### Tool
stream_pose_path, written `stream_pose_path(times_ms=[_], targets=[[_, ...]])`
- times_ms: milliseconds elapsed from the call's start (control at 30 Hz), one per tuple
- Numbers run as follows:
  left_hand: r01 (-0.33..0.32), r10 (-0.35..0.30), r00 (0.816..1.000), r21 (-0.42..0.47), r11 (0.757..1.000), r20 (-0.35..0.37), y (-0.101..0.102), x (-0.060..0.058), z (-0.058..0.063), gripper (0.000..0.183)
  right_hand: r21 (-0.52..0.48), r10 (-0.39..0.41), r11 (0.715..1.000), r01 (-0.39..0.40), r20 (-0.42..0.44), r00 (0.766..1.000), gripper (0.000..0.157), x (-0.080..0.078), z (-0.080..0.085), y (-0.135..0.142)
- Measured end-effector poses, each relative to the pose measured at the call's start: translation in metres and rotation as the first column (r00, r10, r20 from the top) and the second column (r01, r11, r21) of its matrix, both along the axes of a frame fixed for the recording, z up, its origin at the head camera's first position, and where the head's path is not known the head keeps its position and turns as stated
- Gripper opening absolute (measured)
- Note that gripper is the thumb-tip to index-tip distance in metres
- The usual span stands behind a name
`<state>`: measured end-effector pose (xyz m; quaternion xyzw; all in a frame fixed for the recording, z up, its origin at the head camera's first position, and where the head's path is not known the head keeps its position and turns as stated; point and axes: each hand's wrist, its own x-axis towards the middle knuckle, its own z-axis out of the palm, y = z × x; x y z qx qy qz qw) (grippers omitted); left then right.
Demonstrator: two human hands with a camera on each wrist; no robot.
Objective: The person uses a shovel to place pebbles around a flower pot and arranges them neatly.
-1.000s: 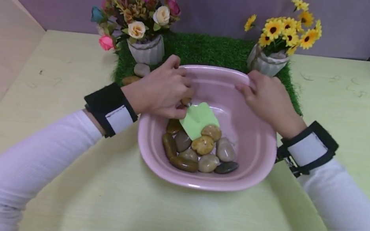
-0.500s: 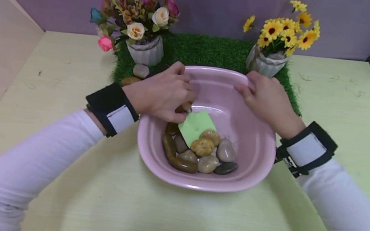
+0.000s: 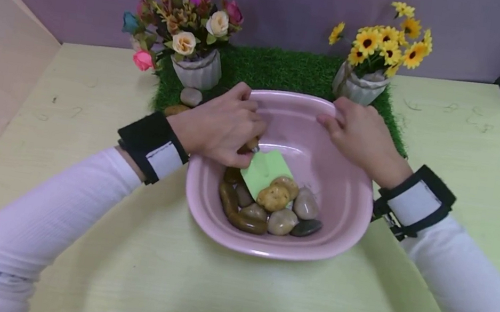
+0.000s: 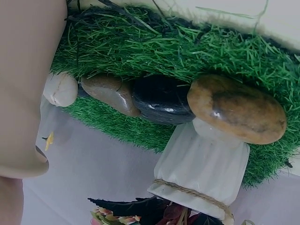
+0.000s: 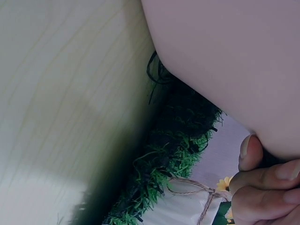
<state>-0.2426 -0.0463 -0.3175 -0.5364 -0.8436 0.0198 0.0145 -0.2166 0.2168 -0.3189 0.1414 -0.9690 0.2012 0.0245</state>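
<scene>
My left hand grips the wooden handle of a small shovel with a light green blade, over the left side of a pink basin. Most of the handle is hidden by the fingers. The blade slants down among several smooth stones, its lower edge against or under a yellowish stone; which one cannot be told. My right hand holds the basin's far right rim, thumb inside. In the right wrist view its curled fingers lie under the basin's rim.
Behind the basin lies an artificial grass mat. On it stand a pot of mixed flowers and a pot of yellow flowers. A brown stone and a black stone lie on the mat. A purple wall rises behind.
My left hand has shifted slightly right and toward me, pushing the shovel blade lower among the stones. The yellowish stones have shifted a little. My right hand stays on the rim.
</scene>
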Motion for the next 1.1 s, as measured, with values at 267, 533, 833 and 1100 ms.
stream_pose_path(times_ms=[267, 533, 833, 1100], targets=[[-0.012, 0.011, 1.0, 0.026, 1.0, 0.027, -0.001, -0.001, 0.0, 0.026, -0.002, 0.001, 1.0, -0.001, 0.002, 1.0, 0.031, 0.0, 0.001, 0.0], [0.02, -0.022, 0.995, 0.016, 1.0, 0.101, 0.0, 0.002, 0.001, 0.022, -0.006, 0.0, 1.0, 0.0, 0.009, 1.0, 0.03, 0.0, 0.001, -0.001], [0.022, -0.016, 0.985, -0.03, 0.999, 0.172, -0.001, 0.008, 0.003, 0.018, 0.009, 0.018, 1.0, -0.018, -0.006, 1.0, 0.029, 0.0, 0.0, -0.001], [-0.001, 0.015, 0.954, -0.047, 0.999, 0.3, 0.0, 0.01, 0.004, 0.016, 0.002, 0.017, 1.0, -0.017, 0.007, 1.0, 0.03, -0.001, 0.0, -0.001]])
